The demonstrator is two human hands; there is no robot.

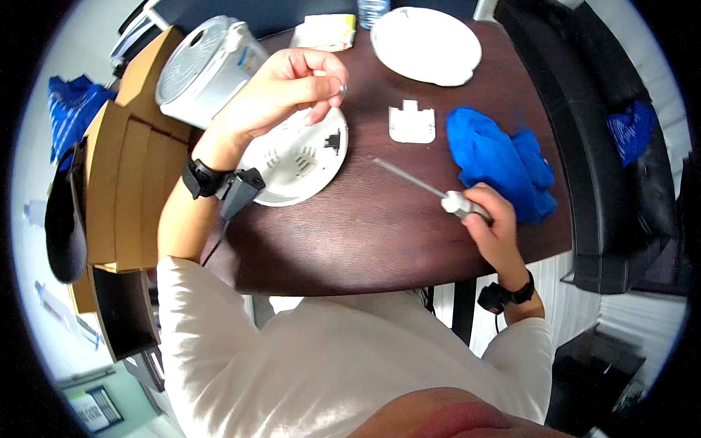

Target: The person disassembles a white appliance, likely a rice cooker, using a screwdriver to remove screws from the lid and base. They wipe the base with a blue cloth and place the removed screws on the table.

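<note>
My left hand (296,87) is raised over the left of the table, its thumb and fingertips pinched on a small shiny metal piece (342,88), too small to tell its kind. Below it lies a round white plastic base (318,165) with slots and a small black part. In my right hand (496,223) is a screwdriver (454,203) with a white and grey handle; its long shaft points to the far left, above the tabletop. A small white plastic cover (411,125) lies between the two hands, farther back. Beside the right hand is a crumpled blue cloth (496,157).
A large round white dish-like part (426,45) lies at the back of the dark table (350,241). Nearby are a clear bottle (374,12) and a packet (325,31). A grey-white tub (212,77) and cardboard boxes (131,190) stand left, a black sofa (591,160) right.
</note>
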